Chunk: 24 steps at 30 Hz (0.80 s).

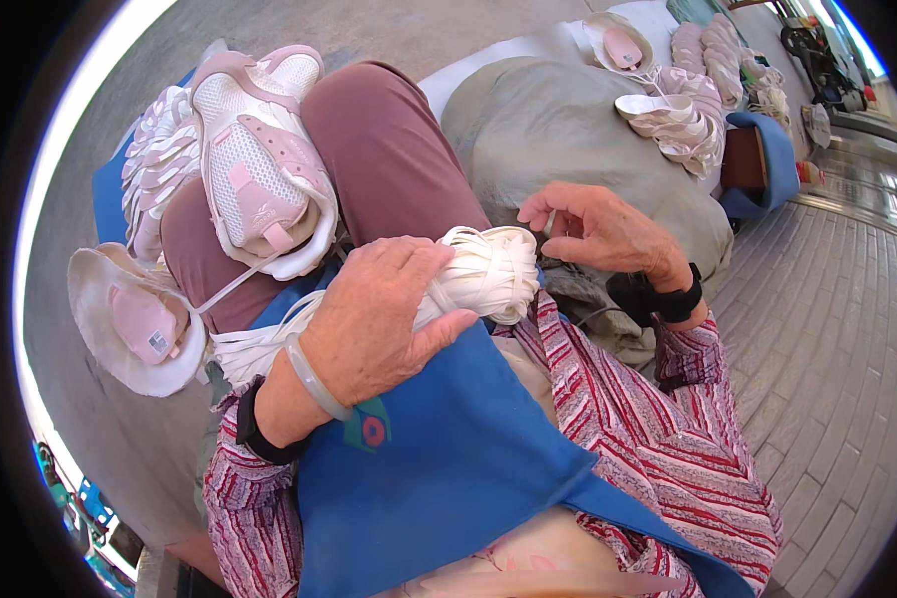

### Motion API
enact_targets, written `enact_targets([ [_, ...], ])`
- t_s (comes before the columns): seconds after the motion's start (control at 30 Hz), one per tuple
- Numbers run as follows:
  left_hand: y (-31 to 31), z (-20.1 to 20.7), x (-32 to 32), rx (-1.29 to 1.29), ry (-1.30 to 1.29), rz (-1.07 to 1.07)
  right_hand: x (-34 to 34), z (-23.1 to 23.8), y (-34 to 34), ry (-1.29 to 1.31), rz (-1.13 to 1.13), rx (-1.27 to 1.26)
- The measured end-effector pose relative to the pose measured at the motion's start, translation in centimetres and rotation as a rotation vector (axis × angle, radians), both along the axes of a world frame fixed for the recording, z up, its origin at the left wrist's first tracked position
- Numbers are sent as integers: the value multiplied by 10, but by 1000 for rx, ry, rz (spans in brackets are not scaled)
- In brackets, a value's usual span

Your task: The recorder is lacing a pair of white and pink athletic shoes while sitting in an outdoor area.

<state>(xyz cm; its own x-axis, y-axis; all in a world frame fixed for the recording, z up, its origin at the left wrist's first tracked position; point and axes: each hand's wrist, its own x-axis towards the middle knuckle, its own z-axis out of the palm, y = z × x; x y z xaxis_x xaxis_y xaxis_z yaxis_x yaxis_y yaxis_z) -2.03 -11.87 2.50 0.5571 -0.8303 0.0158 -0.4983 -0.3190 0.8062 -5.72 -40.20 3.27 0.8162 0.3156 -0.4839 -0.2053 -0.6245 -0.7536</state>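
Note:
Across my lap lies a thick bundle of white shoelaces, its loose strands trailing left under my wrist. My left hand is closed over the bundle from above, its thumb along the near side. Just right of the bundle's end, my right hand is raised with bent fingers apart and nothing visible in them. A pink and white shoe upper rests on my knee, beyond the left hand. Joined to it by a white strip, another shoe upper hangs at the left, its pink inner lining showing.
A stack of pink and white shoe uppers stands beside my left leg. More shoe uppers lie beyond the grey-green cloth at the right, near a blue-rimmed container. A blue apron covers my front. Grey plank-patterned flooring extends at the right.

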Motion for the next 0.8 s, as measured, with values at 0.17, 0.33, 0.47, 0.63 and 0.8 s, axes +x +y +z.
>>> enact_targets([
  [0.17, -15, -11, -4, 109, 76, -2, -22, -13, -5, 130, -146, 83],
  [0.33, -17, -15, 1, 72, 84, 1, -28, -15, 6, -193, -139, 24],
  [0.47, -21, -14, 1, 63, 53, 2, -34, -25, 13, -453, -111, -97],
  [0.63, -21, -15, 0, 63, 42, 38, -27, -29, 10, -573, -172, -421],
  [0.8, -15, -21, -6, 69, -23, 33, 15, -58, -68, -830, -364, -876],
])
